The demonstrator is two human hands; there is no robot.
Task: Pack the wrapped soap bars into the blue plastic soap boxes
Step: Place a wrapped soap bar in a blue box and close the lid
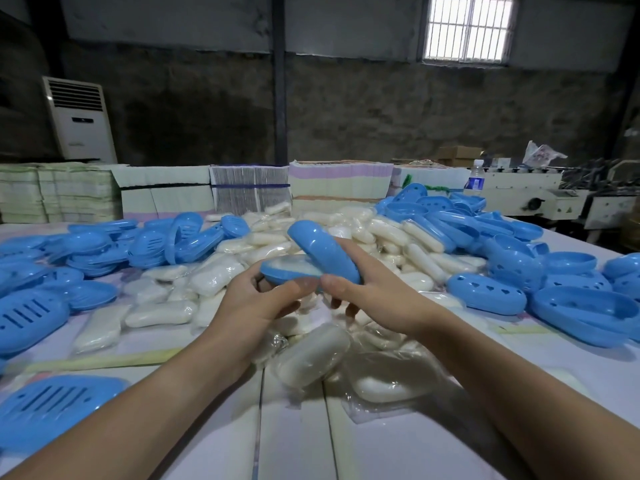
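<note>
Above the table's middle, my left hand [258,301] holds a blue soap box base [277,273] with a wrapped white soap bar [298,266] lying in it. My right hand [367,282] grips a blue lid [322,249], tilted up at the far end, its near edge resting against the base. A heap of wrapped soap bars [311,355] lies under and beyond my hands. Blue slotted box parts [31,317] are piled on the left, blue parts with heart-shaped holes [486,294] on the right.
The white table [294,438] runs to its near edge below my arms. Stacks of flat cartons [166,192] line its far side. A water bottle [475,178] stands at the back right, a machine [540,195] behind it. A white air conditioner [81,119] stands far left.
</note>
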